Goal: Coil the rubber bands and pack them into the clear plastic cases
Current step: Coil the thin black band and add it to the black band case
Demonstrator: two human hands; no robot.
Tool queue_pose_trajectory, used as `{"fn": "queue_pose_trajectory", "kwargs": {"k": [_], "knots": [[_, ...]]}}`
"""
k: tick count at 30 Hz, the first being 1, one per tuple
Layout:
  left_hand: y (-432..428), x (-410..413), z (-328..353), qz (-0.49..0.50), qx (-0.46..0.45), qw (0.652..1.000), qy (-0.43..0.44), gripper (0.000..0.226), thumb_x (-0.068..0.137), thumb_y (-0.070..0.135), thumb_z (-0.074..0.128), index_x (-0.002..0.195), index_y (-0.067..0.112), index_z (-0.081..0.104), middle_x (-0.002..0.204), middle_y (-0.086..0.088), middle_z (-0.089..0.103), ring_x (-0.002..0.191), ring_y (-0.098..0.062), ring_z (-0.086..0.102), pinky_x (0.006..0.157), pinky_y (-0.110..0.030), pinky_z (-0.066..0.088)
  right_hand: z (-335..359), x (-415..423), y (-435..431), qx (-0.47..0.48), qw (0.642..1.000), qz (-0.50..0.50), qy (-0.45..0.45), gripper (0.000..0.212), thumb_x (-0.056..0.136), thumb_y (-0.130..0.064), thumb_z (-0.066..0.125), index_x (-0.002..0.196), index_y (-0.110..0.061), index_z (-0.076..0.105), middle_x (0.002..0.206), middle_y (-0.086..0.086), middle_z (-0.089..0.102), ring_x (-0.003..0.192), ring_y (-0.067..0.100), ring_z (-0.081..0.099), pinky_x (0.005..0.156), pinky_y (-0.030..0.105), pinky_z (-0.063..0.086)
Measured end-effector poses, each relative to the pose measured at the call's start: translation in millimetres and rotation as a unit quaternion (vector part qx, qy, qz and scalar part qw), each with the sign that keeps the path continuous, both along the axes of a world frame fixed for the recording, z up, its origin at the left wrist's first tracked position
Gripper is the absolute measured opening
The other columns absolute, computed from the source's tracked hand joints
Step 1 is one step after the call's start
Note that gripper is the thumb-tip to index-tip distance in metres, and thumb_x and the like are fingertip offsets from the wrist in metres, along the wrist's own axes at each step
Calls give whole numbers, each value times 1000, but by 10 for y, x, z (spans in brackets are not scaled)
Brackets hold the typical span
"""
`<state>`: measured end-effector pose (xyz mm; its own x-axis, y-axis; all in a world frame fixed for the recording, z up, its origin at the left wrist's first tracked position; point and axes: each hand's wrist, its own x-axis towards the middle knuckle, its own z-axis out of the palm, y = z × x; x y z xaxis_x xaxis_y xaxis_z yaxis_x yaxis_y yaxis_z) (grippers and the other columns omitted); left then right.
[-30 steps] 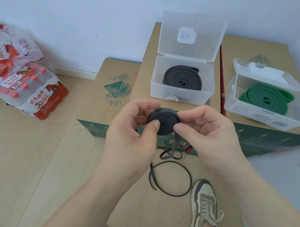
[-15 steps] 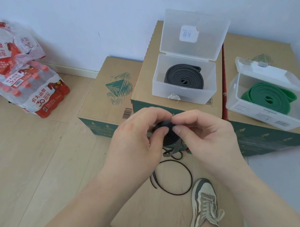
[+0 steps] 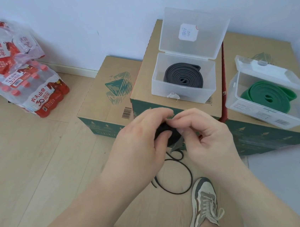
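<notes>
Both hands hold a partly wound black rubber band coil (image 3: 173, 135) in front of the cardboard boxes. My left hand (image 3: 141, 142) grips the coil from the left, thumb on its face. My right hand (image 3: 205, 137) pinches it from the right. The band's loose tail (image 3: 181, 176) hangs down and loops on the floor. An open clear case (image 3: 184, 93) on the middle box holds a coiled dark grey band (image 3: 182, 75). A second open clear case (image 3: 267, 114) at the right holds a coiled green band (image 3: 267, 95).
Three cardboard boxes (image 3: 110, 93) stand against the wall. Shrink-wrapped packs of red-capped water bottles (image 3: 24, 86) lie on the wooden floor at the left. My shoe (image 3: 204, 202) is below the hanging loop.
The hands have closed further round the coil, hiding most of its face, and sit lower in view. The tail's loop on the floor looks much the same.
</notes>
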<state>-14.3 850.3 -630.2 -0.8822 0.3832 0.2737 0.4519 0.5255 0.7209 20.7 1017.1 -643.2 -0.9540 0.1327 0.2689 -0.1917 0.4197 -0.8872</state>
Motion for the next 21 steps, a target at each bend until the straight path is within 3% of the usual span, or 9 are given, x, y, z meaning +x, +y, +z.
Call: {"fn": "queue_pose_trajectory", "kwargs": {"k": [3,6,9,11,13,17,19,21], "knots": [[-1,-22,1,26,30,999,-5,41,86,6,72,114,35,62,99,18,63,93,-1,60,76,-33,57,19,-5,-20,-79,995,-29,-48,30,90,10,71,98,-18,78,97,-5,78,97,17,74,86,27,59],[7,-45,45,66,151,978,-128,37,91,2,68,109,35,65,96,12,66,95,-9,66,76,-31,58,67,-28,12,-181,977,-65,-86,28,85,5,79,99,-19,76,97,-2,80,91,13,76,84,24,59],[24,-44,79,63,209,959,-182,40,94,0,64,112,36,62,97,9,66,95,-13,67,81,-42,60,93,-33,1,-200,974,-53,-90,29,86,6,77,100,-19,76,98,0,80,93,15,76,86,27,60],[17,-31,73,52,197,964,-170,43,94,1,64,117,36,59,96,11,63,97,-13,65,80,-44,60,82,-30,-5,-190,977,-56,-82,34,88,8,74,98,-25,77,99,-3,80,96,14,76,90,30,60],[-2,-25,47,33,129,985,-114,46,91,2,66,123,33,58,98,13,61,100,-11,62,76,-37,60,66,-31,12,-151,984,-60,-68,37,89,9,72,95,-27,79,97,-5,79,97,14,74,90,29,58],[-2,-20,13,-1,19,1000,11,41,87,6,71,121,27,62,107,16,64,100,-5,63,77,-34,58,38,5,-17,-45,999,-12,-13,34,88,17,67,92,-14,80,95,-2,76,97,18,72,84,22,55],[13,-12,14,9,33,999,15,36,86,5,72,113,28,67,104,17,67,96,-2,64,76,-33,59,40,15,-32,-46,998,-18,-24,34,88,15,69,94,-17,80,95,-5,77,96,13,73,85,20,55],[14,-30,32,45,102,992,-53,34,88,4,73,108,32,70,98,16,68,95,-4,65,74,-32,60,55,-3,-18,-109,991,-48,-66,33,87,7,75,102,-22,78,97,-6,79,96,12,75,86,24,58]]}}
